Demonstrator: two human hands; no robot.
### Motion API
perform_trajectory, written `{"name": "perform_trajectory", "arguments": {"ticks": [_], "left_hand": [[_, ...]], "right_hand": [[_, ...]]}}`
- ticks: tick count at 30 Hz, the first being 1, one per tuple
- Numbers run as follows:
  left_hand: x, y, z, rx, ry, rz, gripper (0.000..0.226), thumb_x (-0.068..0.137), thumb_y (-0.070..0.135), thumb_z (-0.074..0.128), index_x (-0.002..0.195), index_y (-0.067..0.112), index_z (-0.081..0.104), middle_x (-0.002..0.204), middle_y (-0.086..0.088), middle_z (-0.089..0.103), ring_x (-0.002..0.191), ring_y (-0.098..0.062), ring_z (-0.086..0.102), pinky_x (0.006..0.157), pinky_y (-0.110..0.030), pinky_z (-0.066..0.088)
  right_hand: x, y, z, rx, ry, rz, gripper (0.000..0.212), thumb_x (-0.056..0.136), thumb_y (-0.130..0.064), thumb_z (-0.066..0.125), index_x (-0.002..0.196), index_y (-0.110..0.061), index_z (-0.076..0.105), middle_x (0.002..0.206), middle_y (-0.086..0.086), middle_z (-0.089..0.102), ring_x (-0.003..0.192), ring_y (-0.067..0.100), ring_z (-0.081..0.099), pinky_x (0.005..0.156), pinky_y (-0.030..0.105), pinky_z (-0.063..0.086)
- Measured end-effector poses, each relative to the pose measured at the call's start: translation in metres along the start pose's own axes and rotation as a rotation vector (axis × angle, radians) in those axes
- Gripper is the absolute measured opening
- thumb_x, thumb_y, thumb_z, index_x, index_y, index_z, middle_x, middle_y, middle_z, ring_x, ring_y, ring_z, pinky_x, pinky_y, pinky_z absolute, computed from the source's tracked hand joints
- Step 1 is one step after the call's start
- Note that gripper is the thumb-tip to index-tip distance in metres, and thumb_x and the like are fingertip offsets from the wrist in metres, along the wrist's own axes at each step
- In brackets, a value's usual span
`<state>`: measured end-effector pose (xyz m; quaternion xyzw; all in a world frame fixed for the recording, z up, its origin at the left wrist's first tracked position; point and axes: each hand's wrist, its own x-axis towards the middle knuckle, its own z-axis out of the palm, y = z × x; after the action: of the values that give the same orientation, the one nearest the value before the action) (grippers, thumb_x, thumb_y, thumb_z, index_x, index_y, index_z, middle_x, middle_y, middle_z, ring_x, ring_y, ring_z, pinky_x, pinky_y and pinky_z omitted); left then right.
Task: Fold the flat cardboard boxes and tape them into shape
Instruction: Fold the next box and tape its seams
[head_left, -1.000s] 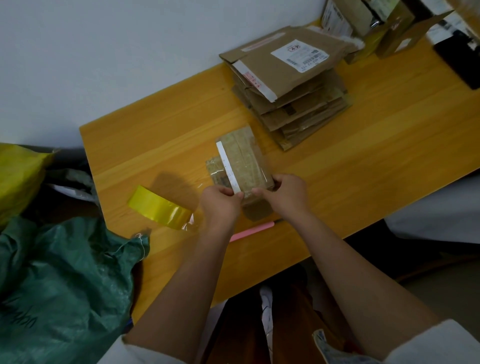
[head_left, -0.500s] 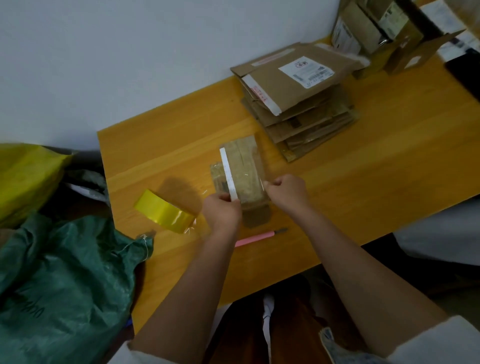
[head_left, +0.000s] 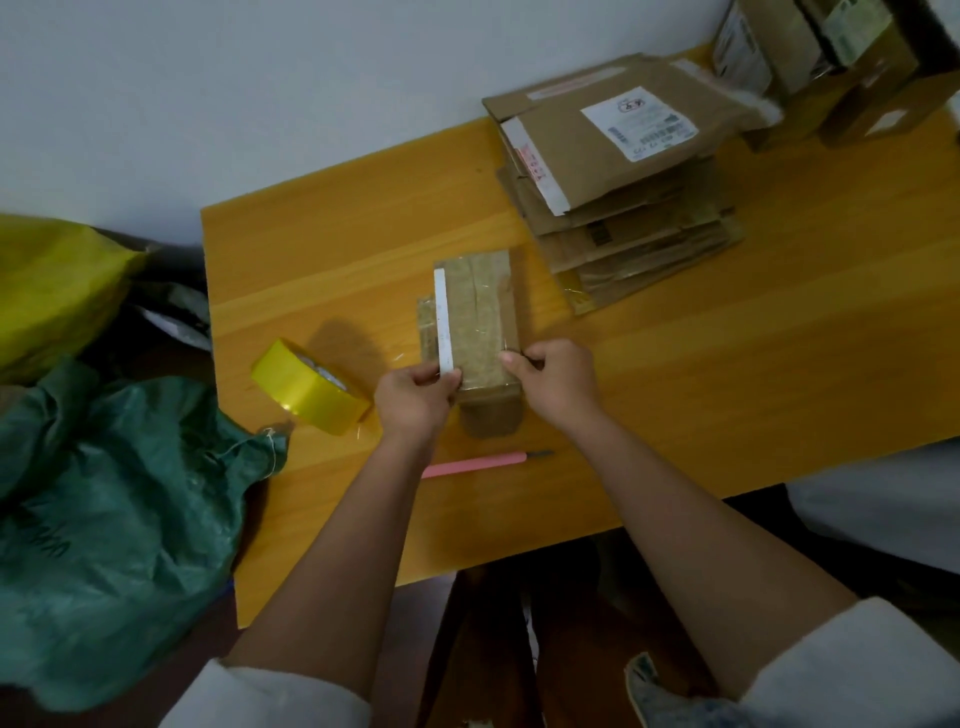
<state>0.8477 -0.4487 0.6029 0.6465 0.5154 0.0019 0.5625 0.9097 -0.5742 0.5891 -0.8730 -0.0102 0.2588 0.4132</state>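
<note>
A small brown cardboard box (head_left: 480, 306), wrapped in clear tape with a white strip along its left side, stands on the wooden table (head_left: 727, 364). My left hand (head_left: 413, 397) pinches its near left corner at the white strip. My right hand (head_left: 553, 382) grips its near right corner. A roll of yellow tape (head_left: 309, 387) lies on the table to the left of my left hand. A stack of flat cardboard boxes (head_left: 618, 182) sits at the back, to the right of the small box.
A pink-handled knife (head_left: 483, 462) lies near the table's front edge between my forearms. More boxes (head_left: 831, 62) crowd the far right corner. A green sack (head_left: 114, 509) and a yellow bag (head_left: 47, 291) sit left of the table. A white wall stands behind.
The view has shifted, so everything sits further right and lower in frame. My hands have spread slightly along the box's near end and keep their hold on it.
</note>
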Motion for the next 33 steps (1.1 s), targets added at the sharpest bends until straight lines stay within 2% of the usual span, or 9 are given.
{"name": "perform_trajectory", "arguments": {"ticks": [5,9,14,16,18,21,25,30,33], "left_hand": [[0.007,-0.003,-0.010,0.088,-0.121,0.076,0.022,0.091,0.011,0.067,0.108,-0.002,0.069,0.089,-0.010,0.070,0.077,-0.018,0.067,0.072,-0.028,0.059],[0.014,0.001,-0.014,0.154,-0.217,0.076,0.014,0.084,0.013,0.074,0.087,0.013,0.061,0.084,-0.011,0.069,0.073,-0.021,0.066,0.069,-0.033,0.058],[0.026,0.013,-0.019,0.294,-0.354,0.050,0.025,0.082,0.005,0.075,0.086,0.012,0.052,0.097,-0.021,0.067,0.084,-0.032,0.068,0.075,-0.045,0.059],[0.027,0.025,-0.021,0.348,-0.409,0.010,0.033,0.078,0.004,0.078,0.095,0.011,0.051,0.106,-0.020,0.064,0.095,-0.034,0.066,0.083,-0.049,0.057],[0.034,0.041,-0.019,0.437,-0.461,0.037,0.054,0.074,0.007,0.083,0.117,0.008,0.050,0.119,-0.014,0.059,0.106,-0.031,0.060,0.085,-0.042,0.055],[0.048,0.067,-0.012,0.380,-0.477,0.085,0.074,0.078,0.016,0.081,0.139,0.010,0.039,0.131,-0.008,0.053,0.112,-0.027,0.056,0.082,-0.038,0.051],[0.066,0.078,-0.004,0.260,-0.469,0.126,0.083,0.088,0.021,0.072,0.153,0.026,0.020,0.138,-0.012,0.053,0.111,-0.032,0.061,0.088,-0.051,0.054],[0.087,0.074,-0.011,0.375,-0.578,0.243,0.087,0.092,0.009,0.064,0.151,0.047,0.012,0.125,-0.011,0.060,0.097,-0.029,0.067,0.076,-0.046,0.059],[0.095,0.074,-0.011,0.433,-0.623,0.297,0.072,0.094,0.007,0.060,0.148,0.043,0.028,0.135,-0.010,0.055,0.109,-0.028,0.062,0.083,-0.047,0.057]], "right_hand": [[0.001,0.003,-0.001,-0.035,-0.008,0.037,0.047,0.095,-0.042,0.058,0.070,-0.002,0.061,0.062,0.007,0.053,0.055,0.017,0.046,0.050,0.028,0.029],[0.001,-0.003,0.010,-0.092,-0.033,0.056,0.052,0.076,-0.058,0.073,0.091,-0.011,0.057,0.086,-0.001,0.058,0.077,0.017,0.056,0.050,0.026,0.034],[0.007,-0.017,-0.005,-0.160,-0.186,0.096,0.038,0.081,-0.044,0.075,0.089,-0.014,0.053,0.082,-0.004,0.052,0.078,0.015,0.052,0.050,0.023,0.032],[0.013,-0.022,-0.017,-0.198,-0.293,0.133,0.032,0.082,-0.040,0.075,0.087,-0.014,0.056,0.083,-0.001,0.057,0.080,0.016,0.056,0.052,0.021,0.035],[0.022,-0.031,-0.025,-0.201,-0.343,0.157,0.041,0.082,-0.040,0.075,0.107,-0.010,0.062,0.104,0.005,0.065,0.098,0.022,0.061,0.064,0.024,0.046],[0.038,-0.048,-0.028,-0.153,-0.223,0.132,0.068,0.082,-0.048,0.073,0.132,-0.008,0.051,0.131,0.007,0.057,0.117,0.026,0.056,0.085,0.034,0.050],[0.055,-0.059,-0.015,0.019,-0.091,0.032,0.090,0.082,-0.044,0.073,0.153,-0.021,0.023,0.151,0.002,0.040,0.135,0.025,0.042,0.106,0.042,0.041],[0.070,-0.057,-0.006,-0.020,-0.071,-0.020,0.076,0.091,-0.020,0.067,0.152,-0.033,0.025,0.142,0.003,0.050,0.122,0.024,0.053,0.094,0.037,0.049],[0.079,-0.061,-0.005,-0.198,-0.146,-0.079,0.076,0.093,-0.018,0.062,0.150,-0.045,0.020,0.135,0.004,0.055,0.113,0.025,0.057,0.080,0.032,0.049]]}}
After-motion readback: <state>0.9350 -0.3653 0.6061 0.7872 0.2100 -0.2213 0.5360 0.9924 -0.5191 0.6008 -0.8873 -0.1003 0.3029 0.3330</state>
